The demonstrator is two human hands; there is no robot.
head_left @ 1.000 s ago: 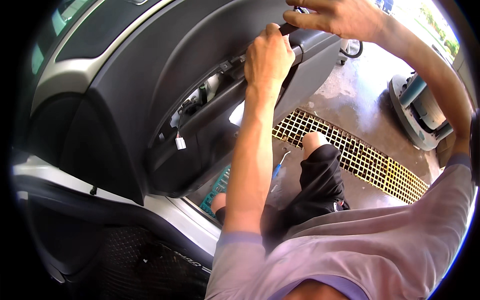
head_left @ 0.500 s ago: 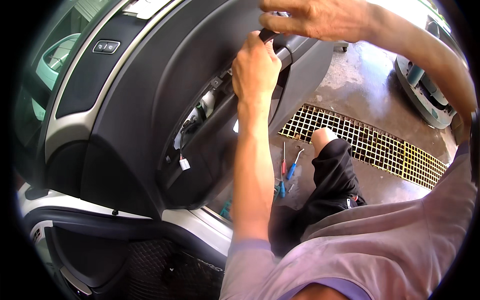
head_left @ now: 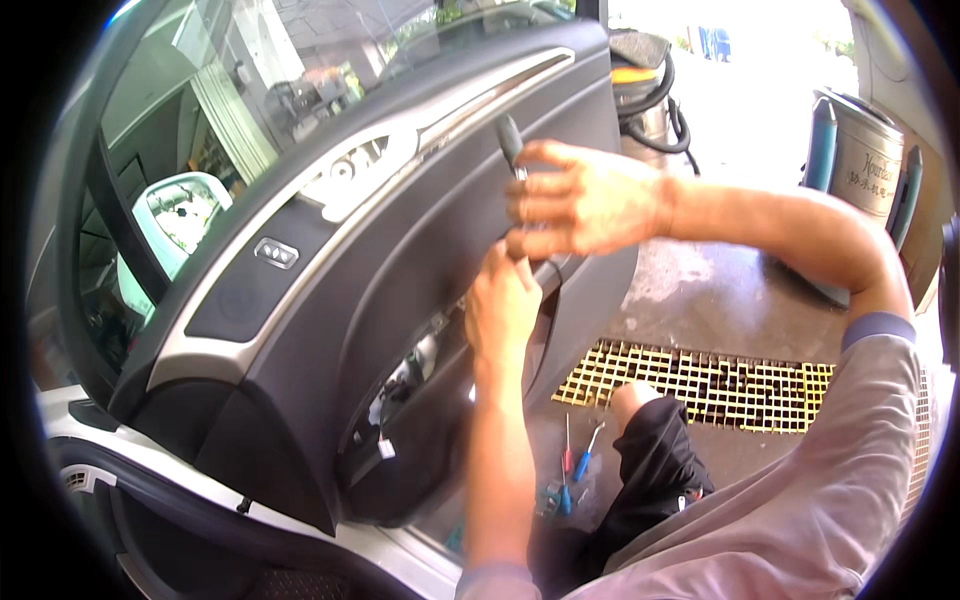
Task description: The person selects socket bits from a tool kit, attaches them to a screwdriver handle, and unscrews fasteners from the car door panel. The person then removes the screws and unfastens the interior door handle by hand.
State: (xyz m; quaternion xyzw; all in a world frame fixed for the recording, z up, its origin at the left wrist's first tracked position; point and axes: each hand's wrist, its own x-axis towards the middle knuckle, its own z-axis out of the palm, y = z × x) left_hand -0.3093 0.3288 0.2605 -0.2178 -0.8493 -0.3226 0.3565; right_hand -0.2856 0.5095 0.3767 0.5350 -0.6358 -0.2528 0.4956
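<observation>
My right hand is closed round a grey-handled tool, its handle pointing up and a bit of metal shaft showing below. The tool's lower end is hidden by my fingers, so its exact kind cannot be told. Just beneath, my left hand is closed at the armrest of the dark car door panel, its knuckles near my right fingers. What it pinches there is hidden. In the armrest, an opening shows wiring inside. A white connector hangs at its lower end.
Screwdrivers with red and blue handles and a blue-handled hooked tool lie on the floor. A yellow grating crosses the floor. A vacuum cleaner and a metal drum machine stand beyond the door.
My view has tilted up, so the window and upper door now show. My right hand has come nearer my left, and the grey tool handle is now visible in it.
</observation>
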